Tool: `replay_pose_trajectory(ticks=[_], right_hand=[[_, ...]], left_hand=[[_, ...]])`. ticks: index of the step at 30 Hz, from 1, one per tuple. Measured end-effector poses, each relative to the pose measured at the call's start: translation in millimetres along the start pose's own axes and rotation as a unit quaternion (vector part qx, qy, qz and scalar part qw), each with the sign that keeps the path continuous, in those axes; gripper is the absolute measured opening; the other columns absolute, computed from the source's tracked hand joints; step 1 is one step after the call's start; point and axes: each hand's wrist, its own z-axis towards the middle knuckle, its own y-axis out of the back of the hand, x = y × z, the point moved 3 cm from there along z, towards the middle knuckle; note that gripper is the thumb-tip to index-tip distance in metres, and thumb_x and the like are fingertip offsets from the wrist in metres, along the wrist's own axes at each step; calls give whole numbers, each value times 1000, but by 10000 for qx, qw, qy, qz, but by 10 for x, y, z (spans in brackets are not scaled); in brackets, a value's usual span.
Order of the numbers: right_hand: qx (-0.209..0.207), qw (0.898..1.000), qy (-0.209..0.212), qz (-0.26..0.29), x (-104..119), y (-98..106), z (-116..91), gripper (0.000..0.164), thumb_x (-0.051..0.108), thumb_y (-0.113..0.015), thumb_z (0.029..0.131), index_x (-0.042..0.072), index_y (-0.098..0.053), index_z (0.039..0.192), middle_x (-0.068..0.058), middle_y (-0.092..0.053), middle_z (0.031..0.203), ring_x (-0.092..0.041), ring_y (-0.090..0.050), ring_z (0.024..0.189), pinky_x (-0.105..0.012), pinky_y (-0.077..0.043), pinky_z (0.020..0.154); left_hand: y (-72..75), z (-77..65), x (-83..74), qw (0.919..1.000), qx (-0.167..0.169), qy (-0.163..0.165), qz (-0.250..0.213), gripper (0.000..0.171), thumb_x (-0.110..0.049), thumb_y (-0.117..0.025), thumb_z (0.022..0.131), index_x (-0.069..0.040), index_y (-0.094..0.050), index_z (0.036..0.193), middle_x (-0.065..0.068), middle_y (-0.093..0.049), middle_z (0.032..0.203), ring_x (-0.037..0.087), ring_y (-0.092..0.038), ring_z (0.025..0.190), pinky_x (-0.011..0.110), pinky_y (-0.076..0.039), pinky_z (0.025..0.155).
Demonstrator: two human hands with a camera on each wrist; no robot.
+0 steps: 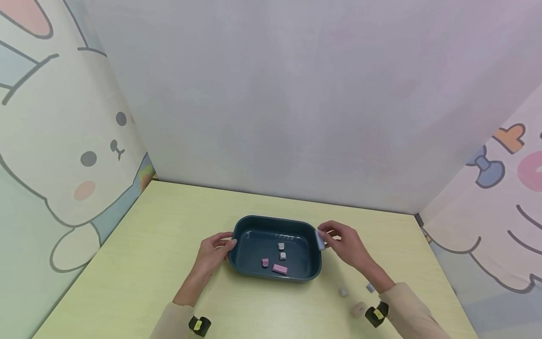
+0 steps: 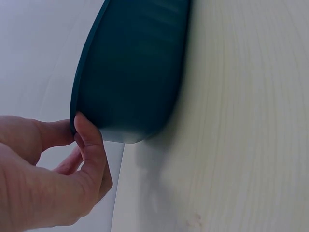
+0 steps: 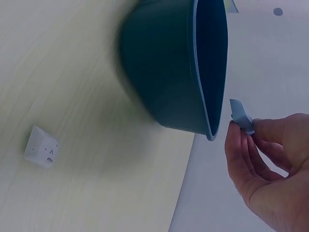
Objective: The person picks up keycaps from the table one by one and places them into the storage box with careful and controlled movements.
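A dark teal rectangular basin (image 1: pixel 254 246) is on the table, holding two whitish keycaps (image 1: pixel 282 256), a small pink keycap (image 1: pixel 265 262) and a longer pink keycap (image 1: pixel 280 269). At its left end my left hand (image 1: pixel 211 252) pinches the rim between thumb and fingers; the left wrist view shows that grip (image 2: pixel 72 164) closely. My right hand (image 1: pixel 347 245) pinches a long light-blue keycap (image 1: pixel 320 240) beside the basin's right rim. In the right wrist view, this blue keycap (image 3: pixel 241 117) is held by the fingertips, apart from the rim.
To the right of the basin, near my right forearm, lie a whitish keycap (image 1: pixel 344 292), a bluish keycap (image 1: pixel 370 287) and a pale pinkish keycap (image 1: pixel 358 309). The light wooden table (image 1: pixel 169 212) ends against a pale back wall (image 1: pixel 262 117). Cartoon-patterned walls stand on both sides.
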Motion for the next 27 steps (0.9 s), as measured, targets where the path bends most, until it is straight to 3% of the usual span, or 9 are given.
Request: replay_pose_trajectory(ticks=[4, 12, 27], right_hand=[[15, 10000, -12, 81, 28, -33, 42, 15, 6, -68, 99, 3, -71, 113, -10, -71, 101, -21, -71, 85, -39, -62, 71], [166, 9996, -178, 125, 43, -122, 124, 15, 6, -68, 99, 3, -72, 114, -10, -70, 102, -20, -71, 86, -28, -60, 71], [318, 9992, -210, 118, 86, -271, 242, 18, 6, -69, 99, 1, -70, 115, -10, -69, 103, -21, -69, 88, -27, -60, 71]], left_hand=[[-6, 9, -4, 10000, 26, -23, -38, 36, -10, -71, 98, 6, -64, 130, 21, -69, 103, 20, -65, 76, 27, -53, 61], [-2, 8, -8, 10000, 1, -25, 49, 37, -12, -70, 99, 6, -64, 130, 19, -69, 102, 20, -65, 75, 28, -53, 61], [-5, -19, -40, 10000, 12, -42, 27, 37, -12, -70, 99, 7, -64, 130, 19, -69, 103, 19, -65, 76, 28, -53, 61]])
